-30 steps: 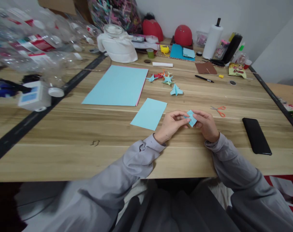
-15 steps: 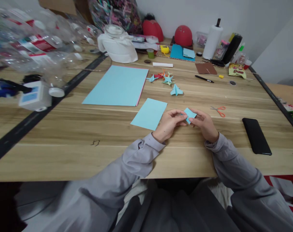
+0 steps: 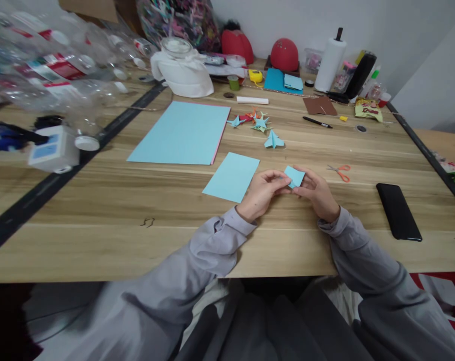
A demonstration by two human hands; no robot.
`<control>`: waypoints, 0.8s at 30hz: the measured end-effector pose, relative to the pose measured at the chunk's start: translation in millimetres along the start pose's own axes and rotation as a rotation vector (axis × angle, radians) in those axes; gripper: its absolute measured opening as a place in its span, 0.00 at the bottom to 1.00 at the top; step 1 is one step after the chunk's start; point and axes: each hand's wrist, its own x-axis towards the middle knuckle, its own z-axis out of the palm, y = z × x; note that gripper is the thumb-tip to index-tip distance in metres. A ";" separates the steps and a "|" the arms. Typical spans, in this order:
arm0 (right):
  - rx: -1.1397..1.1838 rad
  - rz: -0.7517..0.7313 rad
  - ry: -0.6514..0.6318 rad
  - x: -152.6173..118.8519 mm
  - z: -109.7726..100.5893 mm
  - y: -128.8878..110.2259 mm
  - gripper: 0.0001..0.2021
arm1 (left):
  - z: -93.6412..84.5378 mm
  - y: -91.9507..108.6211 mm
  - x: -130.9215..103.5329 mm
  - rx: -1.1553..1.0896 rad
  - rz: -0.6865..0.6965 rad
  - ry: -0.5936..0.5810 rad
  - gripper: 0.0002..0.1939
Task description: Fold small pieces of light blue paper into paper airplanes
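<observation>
Between my two hands is a small folded piece of light blue paper [image 3: 295, 175], raised a little off the table. My left hand [image 3: 264, 189] pinches its left corner between thumb and fingers. On the other side, my right hand [image 3: 316, 193] grips the lower right edge, the thumb in front and fingers behind. A light blue paper sheet [image 3: 231, 176] lies flat just left of my left hand. Beyond my hands sits a folded blue paper plane [image 3: 274, 140], with several small folded paper pieces [image 3: 260, 123] in mixed colours behind it.
Orange-handled scissors [image 3: 340, 173] and a black phone [image 3: 399, 211] lie to the right. A stack of large blue sheets [image 3: 182, 133] is at the left, near plastic bottles [image 3: 62, 75] and a white box [image 3: 54, 150]. A black pen [image 3: 317, 122] lies farther back.
The small blue paper has turned slightly between my hands and shows more of its face. My right fingers have shifted a little along its edge; my left hand is nearly still.
</observation>
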 end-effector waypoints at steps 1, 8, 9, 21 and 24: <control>0.001 0.004 0.005 0.2 -0.2 0.2 0.29 | -0.2 -0.2 0.0 0.006 0.002 -0.005 0.17; 0.016 -0.001 0.075 2.1 0.2 0.9 0.21 | -0.9 -2.8 -0.2 0.048 0.076 -0.059 0.28; 0.010 -0.001 0.090 2.4 0.1 1.2 0.20 | -0.5 -3.0 -0.4 0.046 0.094 -0.073 0.30; -0.031 0.009 0.155 2.6 0.5 1.3 0.15 | 2.0 -8.8 -1.4 0.265 0.200 -0.063 0.17; -0.052 -0.009 0.150 1.6 1.6 0.9 0.16 | 0.3 -10.8 -1.0 0.317 0.242 -0.037 0.10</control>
